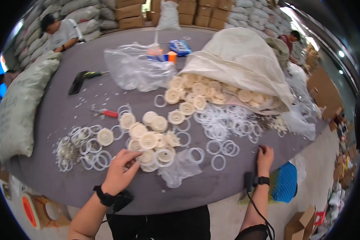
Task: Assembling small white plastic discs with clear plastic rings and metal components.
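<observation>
Overlapping round cream-coloured discs point(148, 141)

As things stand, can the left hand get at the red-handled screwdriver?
Likely yes: the left hand is near the red-handled screwdriver, with only loose cream discs and translucent rings between.

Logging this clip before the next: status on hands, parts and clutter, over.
Left hand at the cream discs, grip unclear. Right hand apart from them, right of the loose rings. Crumpled clear bag beside the discs.
</observation>
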`<move>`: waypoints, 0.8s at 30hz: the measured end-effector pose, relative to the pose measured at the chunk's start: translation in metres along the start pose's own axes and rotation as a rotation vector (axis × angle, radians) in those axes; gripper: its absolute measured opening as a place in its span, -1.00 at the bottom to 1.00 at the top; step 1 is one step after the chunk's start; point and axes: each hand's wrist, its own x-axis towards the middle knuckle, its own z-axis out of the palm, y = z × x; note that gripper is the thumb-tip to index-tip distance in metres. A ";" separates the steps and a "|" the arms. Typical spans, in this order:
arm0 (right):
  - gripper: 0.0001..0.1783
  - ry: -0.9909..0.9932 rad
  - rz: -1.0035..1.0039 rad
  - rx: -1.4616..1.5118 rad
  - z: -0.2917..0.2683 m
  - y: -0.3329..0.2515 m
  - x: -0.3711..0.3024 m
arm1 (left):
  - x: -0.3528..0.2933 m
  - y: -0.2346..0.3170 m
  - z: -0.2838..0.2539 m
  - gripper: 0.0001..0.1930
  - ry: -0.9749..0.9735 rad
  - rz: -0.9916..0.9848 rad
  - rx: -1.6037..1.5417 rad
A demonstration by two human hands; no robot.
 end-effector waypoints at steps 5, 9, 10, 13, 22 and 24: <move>-0.80 0.085 0.002 0.322 0.016 -0.019 -0.003 | -0.013 -0.014 -0.015 -0.75 0.111 -0.029 -0.053; -0.82 -0.112 0.357 0.941 -0.023 -0.115 -0.040 | -0.018 -0.010 -0.013 -0.78 0.148 -0.171 -0.288; -0.83 -0.178 0.432 1.116 -0.032 -0.145 -0.055 | -0.020 -0.009 -0.019 -0.78 0.106 -0.247 -0.430; -0.87 -0.601 0.405 1.234 -0.040 -0.220 -0.106 | -0.026 -0.007 -0.028 -0.79 0.095 -0.333 -0.589; -0.72 -1.138 0.000 1.284 -0.015 -0.322 -0.181 | -0.060 0.000 -0.019 -0.84 0.096 -0.396 -0.808; -0.83 -1.011 -0.039 1.282 -0.010 -0.325 -0.185 | -0.064 -0.005 -0.017 -0.84 0.118 -0.382 -0.758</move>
